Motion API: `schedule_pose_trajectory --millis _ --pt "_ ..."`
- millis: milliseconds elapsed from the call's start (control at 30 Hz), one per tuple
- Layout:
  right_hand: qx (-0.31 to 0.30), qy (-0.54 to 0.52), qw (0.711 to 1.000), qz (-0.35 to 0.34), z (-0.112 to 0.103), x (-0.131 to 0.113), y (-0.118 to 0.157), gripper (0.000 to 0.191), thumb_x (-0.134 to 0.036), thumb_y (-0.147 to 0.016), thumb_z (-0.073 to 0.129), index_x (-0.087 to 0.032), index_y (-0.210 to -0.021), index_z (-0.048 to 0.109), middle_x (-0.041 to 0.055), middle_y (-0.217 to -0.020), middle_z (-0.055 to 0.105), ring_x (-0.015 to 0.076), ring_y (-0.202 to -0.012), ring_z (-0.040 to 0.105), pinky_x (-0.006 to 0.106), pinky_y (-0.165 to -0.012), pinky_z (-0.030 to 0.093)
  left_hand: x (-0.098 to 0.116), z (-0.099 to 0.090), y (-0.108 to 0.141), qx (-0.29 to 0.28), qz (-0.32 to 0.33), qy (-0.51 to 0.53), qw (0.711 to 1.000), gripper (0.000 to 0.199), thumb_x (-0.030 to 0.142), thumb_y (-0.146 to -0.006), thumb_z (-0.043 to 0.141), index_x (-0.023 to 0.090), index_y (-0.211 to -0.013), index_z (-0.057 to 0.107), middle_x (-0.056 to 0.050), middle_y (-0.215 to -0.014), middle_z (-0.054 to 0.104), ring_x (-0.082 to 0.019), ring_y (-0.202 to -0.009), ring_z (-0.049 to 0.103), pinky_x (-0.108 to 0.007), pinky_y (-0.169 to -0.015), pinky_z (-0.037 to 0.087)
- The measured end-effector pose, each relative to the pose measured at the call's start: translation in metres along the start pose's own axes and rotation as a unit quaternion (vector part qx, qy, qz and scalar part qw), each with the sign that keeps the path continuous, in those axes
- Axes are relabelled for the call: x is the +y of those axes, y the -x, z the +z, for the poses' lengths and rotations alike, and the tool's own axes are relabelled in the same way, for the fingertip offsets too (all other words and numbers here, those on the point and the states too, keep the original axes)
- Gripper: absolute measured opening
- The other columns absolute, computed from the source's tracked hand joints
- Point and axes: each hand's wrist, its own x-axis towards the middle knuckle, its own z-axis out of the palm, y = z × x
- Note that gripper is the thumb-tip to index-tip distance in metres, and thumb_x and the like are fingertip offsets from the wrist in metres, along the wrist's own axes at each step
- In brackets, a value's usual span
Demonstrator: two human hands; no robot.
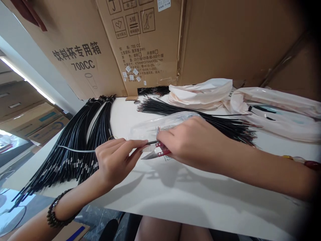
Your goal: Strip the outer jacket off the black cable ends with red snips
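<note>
Pinched in my left hand (119,159) is a black cable (151,143), whose other end sticks out to the left past the knuckles. My right hand (187,140) is closed around red-handled thread snips (163,149), their pointed metal blades facing left just below the cable. Thin coloured wire ends (157,130) rise by the right thumb, which touches the cable's end. Under the hands lies a clear plastic bag (142,129) on the white table (155,197).
Bundles of black cables (82,134) lie at the left. Another loose cable bundle (213,122) lies behind my right hand, near pinkish-white plastic wrapping (200,95). Tall cardboard boxes (140,40) wall off the back. The table's front edge is close to my knees.
</note>
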Motion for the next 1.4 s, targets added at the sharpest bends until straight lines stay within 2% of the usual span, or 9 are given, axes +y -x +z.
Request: schedule_pose_trajectory --millis 300,433,567,867,1033,1167,1233,1300,1400 --pt "-0.019 0.054 0.997 -0.043 0.001 -0.006 -0.004 0.026 0.006 -0.072 0.043 -0.015 -0.07 0.057 0.0028 -0.049 0.057 0.0148 -0.04 0.04 0.029 -0.043 0.008 -0.011 0.001 0.002 0.029 0.082 -0.045 0.995 0.003 0.02 -0.085 0.067 0.021 -0.088 0.066 0.005 -0.054 0.065 -0.007 -0.042 0.055 -0.021 -0.045 0.041" --pt "-0.047 -0.005 0.999 0.019 0.009 -0.004 -0.002 0.017 -0.001 -0.078 0.048 -0.014 -0.081 0.059 0.0042 -0.056 0.063 0.017 -0.043 0.048 0.029 -0.045 0.011 -0.013 0.002 0.003 0.046 0.1 -0.075 0.991 0.005 0.019 -0.088 0.063 0.019 -0.091 0.066 0.003 -0.058 0.068 -0.008 -0.043 0.057 -0.021 -0.045 0.041" --pt "-0.04 -0.188 0.972 0.134 0.023 -0.006 0.002 0.011 -0.011 -0.082 0.054 -0.013 -0.092 0.057 0.0071 -0.074 0.071 0.0184 -0.06 0.061 0.027 -0.052 0.026 -0.013 0.003 0.004 0.054 0.127 -0.101 0.985 0.007 0.018 -0.089 0.06 0.016 -0.092 0.066 0.001 -0.064 0.072 -0.007 -0.045 0.058 -0.021 -0.046 0.042" --pt "0.074 -0.513 0.811 0.272 0.037 -0.016 0.005 0.009 -0.016 -0.076 0.056 -0.02 -0.084 0.052 -0.0043 -0.059 0.056 0.0117 -0.052 0.043 0.024 -0.052 0.031 -0.011 0.015 -0.001 0.097 -0.013 -0.021 0.995 0.007 0.019 -0.081 0.072 0.018 -0.078 0.067 0.006 -0.048 0.059 -0.005 -0.039 0.049 -0.019 -0.044 0.038" --pt "0.05 -0.73 0.604 0.315 0.036 -0.016 -0.002 0.016 -0.024 -0.074 0.067 -0.019 -0.074 0.052 -0.0091 -0.054 0.041 0.006 -0.047 0.028 0.022 -0.046 0.019 -0.007 0.013 -0.003 0.132 -0.014 -0.034 0.991 0.011 0.018 -0.076 0.077 0.019 -0.08 0.067 0.008 -0.047 0.058 -0.005 -0.039 0.047 -0.019 -0.043 0.039" --pt "-0.048 -0.871 0.404 0.275 0.034 -0.014 -0.004 0.045 -0.032 -0.072 0.075 -0.021 -0.062 0.033 -0.0143 -0.045 0.021 0.0035 -0.042 0.01 0.022 -0.042 0.011 -0.007 0.01 0.001 0.162 0.004 -0.028 0.986 0.019 0.013 -0.071 0.081 0.016 -0.085 0.067 0.003 -0.06 0.07 -0.005 -0.041 0.049 -0.019 -0.043 0.039" --pt "-0.091 -0.9 0.334 0.263 0.033 -0.015 -0.005 0.051 -0.037 -0.07 0.077 -0.022 -0.061 0.029 -0.0153 -0.042 0.018 0.0032 -0.04 0.008 0.021 -0.04 0.011 -0.008 0.01 0.002 0.178 0.017 -0.023 0.984 0.022 0.012 -0.069 0.082 0.014 -0.086 0.068 0.002 -0.063 0.072 -0.005 -0.043 0.051 -0.019 -0.044 0.04" --pt "-0.082 -0.903 0.327 0.268 0.033 -0.018 -0.006 0.052 -0.04 -0.07 0.078 -0.022 -0.061 0.03 -0.0155 -0.042 0.017 0.003 -0.039 0.008 0.021 -0.039 0.011 -0.01 0.012 0.001 0.192 0.017 -0.02 0.981 0.023 0.01 -0.068 0.083 0.013 -0.086 0.068 0.002 -0.064 0.072 -0.005 -0.044 0.051 -0.018 -0.046 0.041" --pt "0.056 -0.847 0.432 0.305 0.035 -0.021 -0.005 0.039 -0.041 -0.074 0.074 -0.021 -0.067 0.042 -0.0141 -0.046 0.023 0.0033 -0.041 0.01 0.021 -0.04 0.013 -0.01 0.015 -0.003 0.204 -0.008 -0.019 0.979 0.02 0.011 -0.068 0.083 0.014 -0.081 0.068 0.004 -0.058 0.067 -0.004 -0.042 0.047 -0.017 -0.044 0.039"
